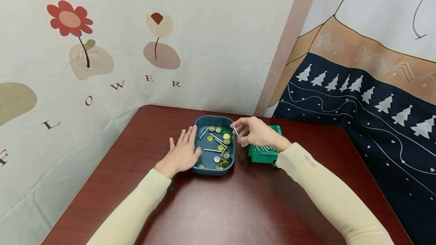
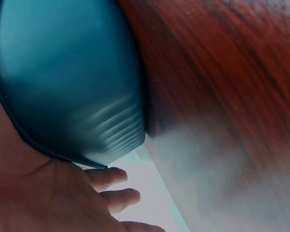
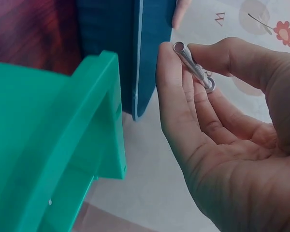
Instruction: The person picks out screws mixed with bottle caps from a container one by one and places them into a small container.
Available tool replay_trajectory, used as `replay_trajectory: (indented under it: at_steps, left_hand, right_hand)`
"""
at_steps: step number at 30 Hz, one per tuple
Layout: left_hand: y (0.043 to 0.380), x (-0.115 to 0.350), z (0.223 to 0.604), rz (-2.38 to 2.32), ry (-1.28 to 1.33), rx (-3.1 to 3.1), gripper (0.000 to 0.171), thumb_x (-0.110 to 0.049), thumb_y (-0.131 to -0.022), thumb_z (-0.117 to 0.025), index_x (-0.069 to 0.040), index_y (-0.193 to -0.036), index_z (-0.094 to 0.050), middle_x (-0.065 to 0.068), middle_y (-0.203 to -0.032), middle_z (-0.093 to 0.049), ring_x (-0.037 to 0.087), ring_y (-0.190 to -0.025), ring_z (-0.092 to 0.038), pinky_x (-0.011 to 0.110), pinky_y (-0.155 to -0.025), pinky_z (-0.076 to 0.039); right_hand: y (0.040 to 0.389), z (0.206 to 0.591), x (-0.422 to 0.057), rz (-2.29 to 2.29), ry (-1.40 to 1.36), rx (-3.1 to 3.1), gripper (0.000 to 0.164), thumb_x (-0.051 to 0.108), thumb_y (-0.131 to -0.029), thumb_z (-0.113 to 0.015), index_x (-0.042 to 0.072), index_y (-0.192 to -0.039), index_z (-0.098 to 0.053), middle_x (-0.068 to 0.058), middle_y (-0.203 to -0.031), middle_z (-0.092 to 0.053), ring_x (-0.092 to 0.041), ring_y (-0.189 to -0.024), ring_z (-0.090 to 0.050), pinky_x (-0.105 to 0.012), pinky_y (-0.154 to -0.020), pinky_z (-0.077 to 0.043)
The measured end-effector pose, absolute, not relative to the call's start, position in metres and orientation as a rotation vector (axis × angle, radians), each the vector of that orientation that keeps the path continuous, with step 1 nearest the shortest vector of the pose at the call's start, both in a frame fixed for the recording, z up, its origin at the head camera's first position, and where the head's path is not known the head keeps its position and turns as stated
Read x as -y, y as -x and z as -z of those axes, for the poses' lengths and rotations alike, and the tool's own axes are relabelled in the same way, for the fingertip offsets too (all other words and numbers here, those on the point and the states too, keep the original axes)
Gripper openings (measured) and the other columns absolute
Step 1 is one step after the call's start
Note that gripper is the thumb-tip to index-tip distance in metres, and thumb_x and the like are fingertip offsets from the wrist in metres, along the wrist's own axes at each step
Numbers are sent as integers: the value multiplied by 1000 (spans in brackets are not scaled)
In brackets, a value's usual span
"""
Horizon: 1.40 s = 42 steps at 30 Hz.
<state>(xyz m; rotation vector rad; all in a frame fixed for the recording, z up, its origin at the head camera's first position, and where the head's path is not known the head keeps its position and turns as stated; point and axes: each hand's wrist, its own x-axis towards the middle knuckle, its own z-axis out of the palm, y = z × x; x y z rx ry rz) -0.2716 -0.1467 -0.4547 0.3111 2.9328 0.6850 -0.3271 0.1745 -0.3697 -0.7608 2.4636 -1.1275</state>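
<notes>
A silver bolt (image 3: 193, 66) with a threaded shaft is pinched between the thumb and fingers of my right hand (image 1: 256, 131). That hand hovers between the blue tray (image 1: 208, 172) and a green bin (image 1: 263, 157), above the table. My left hand (image 1: 182, 154) rests with straight fingers against the tray's left rim; the left wrist view shows its palm beside the tray's outer wall (image 2: 67, 72). Inside the tray lie several bottle caps (image 1: 226, 136) and several bolts (image 1: 212, 150). More bolts (image 1: 263, 148) lie in the green bin, partly hidden under the right hand.
Tray and bin stand side by side on a dark red wooden table (image 1: 211, 207), toward its far edge. A pale cloth with flower prints (image 1: 211, 48) hangs behind, and a dark tree-patterned cloth (image 1: 340, 109) hangs at the right.
</notes>
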Motion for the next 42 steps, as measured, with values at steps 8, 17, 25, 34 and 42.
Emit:
replay_trajectory:
  at_steps: [8,17,25,34,42]
  left_hand:
    - [271,147,454,-700,-306,-2933,88,-34,-119,-50,-9,-189,-3,21,-197,-11,49,-184,-7,91,-137,-5]
    - [270,146,454,-694,-307,-2935,88,-34,-119,-50,-9,-189,-3,21,-197,-12,49,-184,-8,91,-137,-6]
    - [270,146,454,-694,-307,-2930,88,-34,-119,-50,-9,-189,-2,21,-197,-10,49,-184,-7,91,-137,-5]
    - [270,147,452,-701,-305,-2925,88,-35,-119,-50,-8,-189,-3,21,-197,-10,49,-184,-7,90,-138,-5]
    - [272,147,454,-689,-307,-2927,89,-35,-119,-51,-9,-189,-2,21,-197,-10,49,-184,-7,90,-137,-5]
  right_hand:
    - [332,367,-188,1121,705,-2447,53,-1,-102,-83,0,-154,-70,-27,-137,-75,-30,-109,-80,-40,-87,-74]
    - [340,368,-208,1052,659,-2473,47,1,-105,-80,1,-152,-71,-30,-141,-72,-24,-101,-84,-37,-85,-73]
    - [348,367,-222,1001,602,-2518,45,-1,-106,-77,-3,-150,-71,-28,-135,-73,-30,-92,-86,-39,-86,-74]
    - [356,368,-232,861,504,-2597,42,-1,-106,-77,-5,-147,-71,-24,-126,-72,-28,-91,-85,-42,-83,-74]
    - [360,369,-237,668,531,-2668,42,-5,-105,-77,-7,-147,-72,-33,-133,-74,-29,-84,-85,-35,-76,-73]
